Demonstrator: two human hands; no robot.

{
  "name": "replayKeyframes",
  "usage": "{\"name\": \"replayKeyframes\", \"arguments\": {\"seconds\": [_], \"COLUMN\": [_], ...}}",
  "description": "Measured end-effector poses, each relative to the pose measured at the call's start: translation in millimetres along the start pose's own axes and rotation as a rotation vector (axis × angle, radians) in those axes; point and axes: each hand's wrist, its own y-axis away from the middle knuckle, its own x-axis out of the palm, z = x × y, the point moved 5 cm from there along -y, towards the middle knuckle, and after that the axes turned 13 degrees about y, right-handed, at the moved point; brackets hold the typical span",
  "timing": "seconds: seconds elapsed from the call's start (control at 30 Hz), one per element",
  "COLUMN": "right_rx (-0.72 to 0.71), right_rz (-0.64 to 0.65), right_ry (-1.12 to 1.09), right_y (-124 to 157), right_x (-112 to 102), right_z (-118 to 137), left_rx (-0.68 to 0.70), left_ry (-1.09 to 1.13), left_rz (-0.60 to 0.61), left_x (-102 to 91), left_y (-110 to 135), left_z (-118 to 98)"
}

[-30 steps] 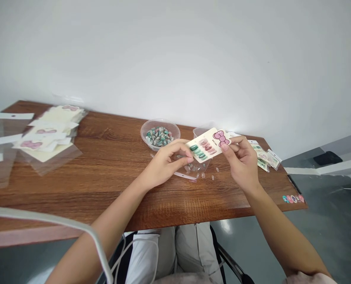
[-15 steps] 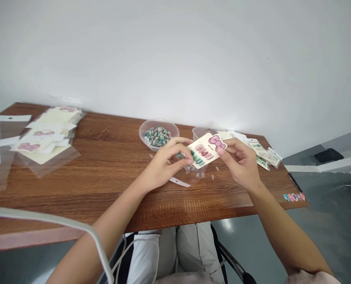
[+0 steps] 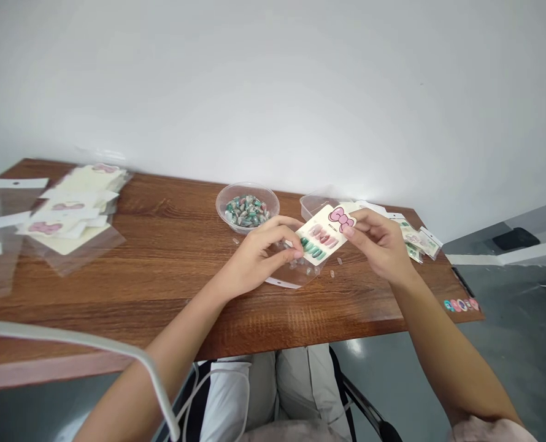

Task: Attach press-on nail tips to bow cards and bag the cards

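Observation:
Over the table, a cream card (image 3: 326,237) with a pink bow at its top carries a row of pink and a row of green press-on nails. My right hand (image 3: 378,244) pinches its bow end between thumb and fingers. At the opposite edge, beside the green nails, the thumb and index finger of my left hand (image 3: 273,248) are closed on the card. Beneath it lies a clear plastic bag (image 3: 284,283) with a white strip, partly hidden, and small clear pieces. A round clear tub (image 3: 222,212) of wrapped green and pink nails stands behind my left hand.
Bow-printed cards (image 3: 82,212) lie stacked at the left, next to clear bags (image 3: 6,255) with white header strips. Packed nail cards (image 3: 413,239) sit at the right end, near a clear rectangular container (image 3: 312,205). A white cable (image 3: 93,344) crosses the front left; a wall stands behind.
The card has tilted slightly, showing its nail rows more fully, and shifted a little right with my right hand. Both hands stay at its edges.

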Motion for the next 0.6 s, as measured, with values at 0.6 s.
{"name": "replayKeyframes", "arguments": {"seconds": [0.6], "right_rx": [0.056], "right_rz": [0.272], "right_ry": [0.020], "right_y": [-9], "right_x": [12], "right_z": [-15], "left_rx": [-0.143], "left_ry": [-0.110], "left_rz": [0.036], "left_x": [5.0], "left_y": [4], "left_z": [9]}}
